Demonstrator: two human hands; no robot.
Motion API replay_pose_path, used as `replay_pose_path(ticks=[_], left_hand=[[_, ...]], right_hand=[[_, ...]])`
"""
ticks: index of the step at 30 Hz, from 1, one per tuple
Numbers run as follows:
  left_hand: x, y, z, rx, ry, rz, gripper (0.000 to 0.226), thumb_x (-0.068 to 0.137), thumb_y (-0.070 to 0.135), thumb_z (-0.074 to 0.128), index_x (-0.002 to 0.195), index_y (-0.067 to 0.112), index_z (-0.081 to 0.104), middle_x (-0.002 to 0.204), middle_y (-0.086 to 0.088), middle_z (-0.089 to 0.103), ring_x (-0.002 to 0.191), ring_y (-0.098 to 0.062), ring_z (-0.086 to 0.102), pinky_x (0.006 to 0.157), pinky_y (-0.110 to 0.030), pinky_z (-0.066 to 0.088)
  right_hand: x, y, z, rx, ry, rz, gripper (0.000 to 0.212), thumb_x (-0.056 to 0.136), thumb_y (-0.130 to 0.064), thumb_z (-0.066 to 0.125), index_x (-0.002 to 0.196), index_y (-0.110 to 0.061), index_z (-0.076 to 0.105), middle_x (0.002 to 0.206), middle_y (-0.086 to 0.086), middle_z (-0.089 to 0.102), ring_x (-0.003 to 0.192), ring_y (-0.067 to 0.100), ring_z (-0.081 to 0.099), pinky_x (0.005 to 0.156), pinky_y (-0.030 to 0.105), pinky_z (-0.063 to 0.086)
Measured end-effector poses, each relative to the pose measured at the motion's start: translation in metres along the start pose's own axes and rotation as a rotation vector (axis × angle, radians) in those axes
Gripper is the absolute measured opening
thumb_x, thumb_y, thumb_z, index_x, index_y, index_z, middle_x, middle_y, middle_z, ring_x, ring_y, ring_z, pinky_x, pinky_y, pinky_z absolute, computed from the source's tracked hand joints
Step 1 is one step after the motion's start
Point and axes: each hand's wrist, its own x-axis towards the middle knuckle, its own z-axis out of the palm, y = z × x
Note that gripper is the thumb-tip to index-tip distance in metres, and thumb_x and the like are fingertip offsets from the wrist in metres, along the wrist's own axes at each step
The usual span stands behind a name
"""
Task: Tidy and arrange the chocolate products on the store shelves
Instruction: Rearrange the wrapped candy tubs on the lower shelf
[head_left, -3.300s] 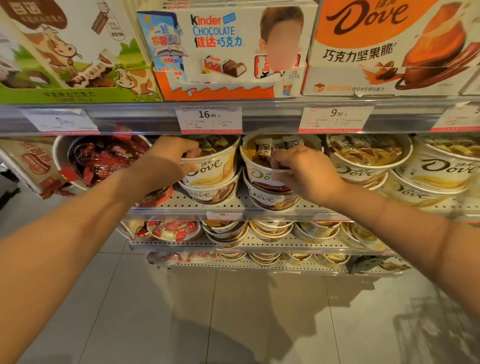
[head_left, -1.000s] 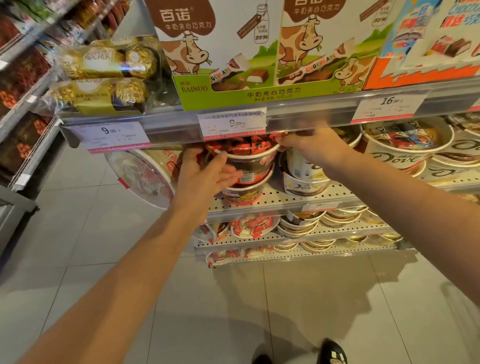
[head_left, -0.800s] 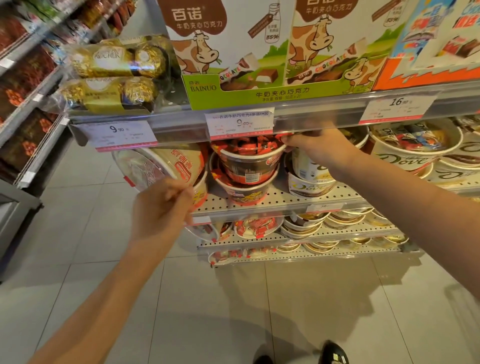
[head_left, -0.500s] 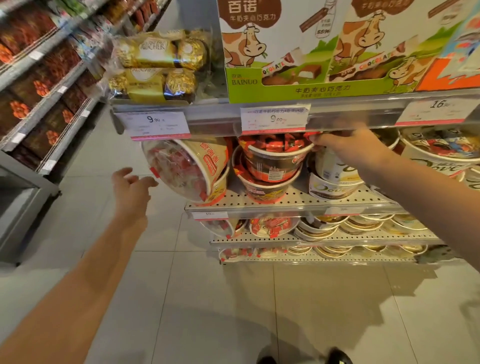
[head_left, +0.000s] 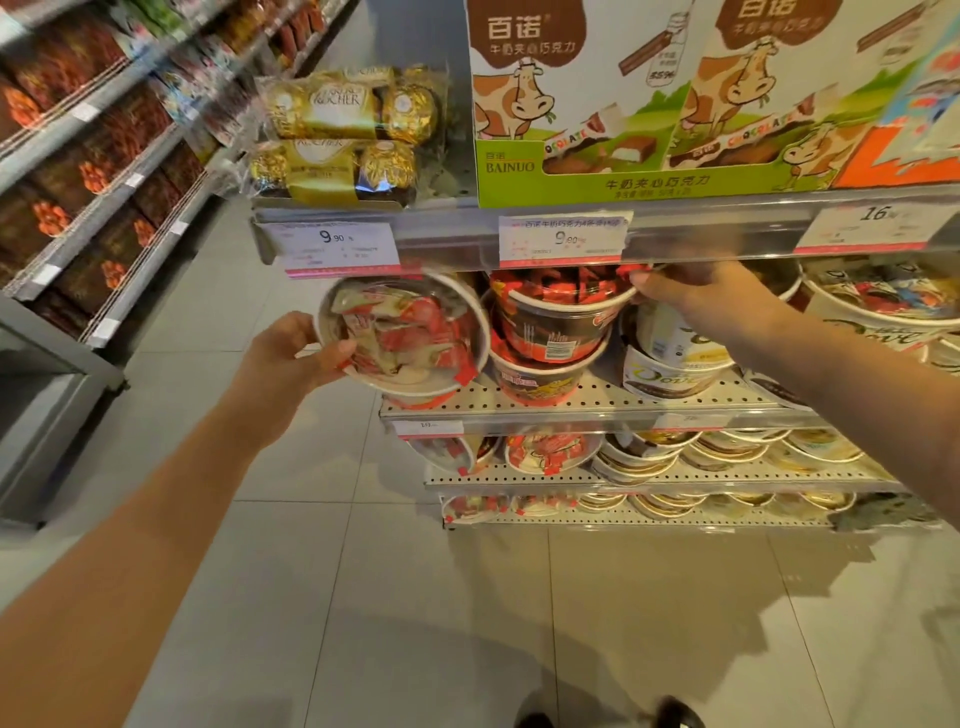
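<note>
Two hands are working the same perforated shelf (head_left: 597, 402) right now, and I am reading this as the middle of the tidy, not its end. My left hand (head_left: 291, 358) is holding the tipped tub (head_left: 402, 332) of red-and-white wrapped chocolates at the shelf's left end, thumb curled over its lower rim, so that grip is clamped on the tub. It is lying on its side with its clear lid facing me, jutting past the shelf's corner, on top of another tub whose orange base is just showing beneath.

My right hand (head_left: 696, 301) is pinching the rim of the red tub (head_left: 563, 317), the upper one of a stack of two just beside the tipped one; fingertips are together on that rim, under the price rail (head_left: 701, 234).

Further right, the Dove tubs (head_left: 670, 358) are sitting stacked, though some are leaning. The Bainuo display box (head_left: 597, 104) and the Ferrero packs (head_left: 343, 130) above are looking orderly.

What I am judging as left: standing the tipped tub upright and square on its stack, facing the red stack forward, then the two lower shelves, where the tubs are lying crowded and too blurred for me to tell their order.
</note>
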Motion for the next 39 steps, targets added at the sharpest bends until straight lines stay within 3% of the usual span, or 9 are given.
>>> replay_pose_path(ticks=[6,11,16,20,24,28,33,36,39], left_hand=[[-0.018,0.015,0.015,0.199,0.013,0.085,0.028,0.083,0.018,0.064,0.087,-0.005,0.049,0.099,-0.018,0.063,0.082,-0.026,0.069,0.076,-0.047,0.057],[-0.026,0.030,0.020,0.115,0.169,0.076,0.024,0.096,0.018,0.048,0.075,0.009,0.041,0.087,-0.012,0.066,0.063,-0.017,0.070,0.059,-0.027,0.058],[-0.017,0.032,0.021,-0.269,0.277,-0.126,0.027,0.097,0.012,0.043,0.071,0.007,0.048,0.078,-0.006,0.059,0.057,-0.010,0.065,0.051,-0.019,0.054],[-0.007,0.029,0.027,-0.349,0.260,-0.188,0.019,0.096,0.017,0.047,0.082,0.005,0.053,0.089,-0.007,0.062,0.064,-0.011,0.066,0.049,-0.014,0.050],[-0.002,0.032,0.036,-0.327,0.232,-0.150,0.017,0.096,0.020,0.049,0.091,0.004,0.052,0.100,-0.010,0.061,0.079,-0.015,0.066,0.060,-0.019,0.054],[-0.010,0.026,0.036,0.102,0.284,-0.035,0.039,0.090,0.026,0.058,0.115,0.010,0.034,0.124,-0.016,0.043,0.099,-0.029,0.062,0.076,-0.037,0.056],[-0.020,0.018,0.026,1.002,0.250,0.566,0.069,0.071,0.027,0.065,0.132,0.006,0.040,0.130,-0.019,0.043,0.119,-0.033,0.039,0.096,-0.047,0.036],[-0.009,0.016,0.019,1.144,0.049,0.684,0.068,0.072,0.036,0.066,0.132,0.010,0.046,0.129,-0.016,0.052,0.121,-0.035,0.046,0.093,-0.061,0.040],[-0.001,0.017,0.018,1.176,0.015,0.707,0.065,0.070,0.023,0.079,0.127,0.006,0.053,0.125,-0.019,0.058,0.119,-0.038,0.050,0.096,-0.062,0.037]], right_hand=[[-0.003,-0.001,-0.005,-0.153,-0.101,-0.061,0.022,0.082,0.004,0.056,0.095,-0.013,0.062,0.093,0.006,0.063,0.084,0.012,0.055,0.076,0.022,0.040],[-0.001,0.007,-0.008,-0.382,-0.109,-0.248,0.037,0.080,-0.007,0.067,0.116,-0.015,0.062,0.100,0.013,0.066,0.095,0.023,0.061,0.094,0.043,0.046],[-0.001,0.012,-0.003,-0.525,-0.024,-0.392,0.040,0.086,-0.012,0.064,0.125,-0.018,0.058,0.124,0.002,0.062,0.118,0.015,0.052,0.099,0.025,0.038],[-0.002,0.014,0.005,-0.702,0.132,-0.612,0.035,0.084,-0.014,0.066,0.119,-0.011,0.063,0.121,0.011,0.063,0.116,0.030,0.056,0.100,0.038,0.043],[-0.006,0.015,0.016,-0.623,0.179,-0.594,0.032,0.082,-0.015,0.068,0.110,-0.002,0.067,0.113,0.017,0.066,0.109,0.033,0.060,0.097,0.042,0.046],[-0.008,0.013,0.020,-0.641,0.173,-0.571,0.033,0.082,-0.018,0.068,0.111,-0.004,0.067,0.111,0.016,0.067,0.105,0.031,0.063,0.096,0.041,0.047],[-0.006,0.011,0.012,-0.789,0.112,-0.622,0.049,0.080,0.002,0.061,0.127,-0.010,0.056,0.121,0.016,0.062,0.111,0.038,0.056,0.095,0.042,0.044],[0.000,0.014,0.005,-0.958,0.075,-0.642,0.061,0.075,0.008,0.056,0.134,-0.009,0.047,0.126,0.022,0.056,0.114,0.045,0.051,0.094,0.047,0.043],[0.008,0.012,0.003,-0.981,0.032,-0.628,0.047,0.083,-0.004,0.061,0.128,-0.009,0.052,0.124,0.019,0.058,0.113,0.043,0.053,0.092,0.048,0.044]])
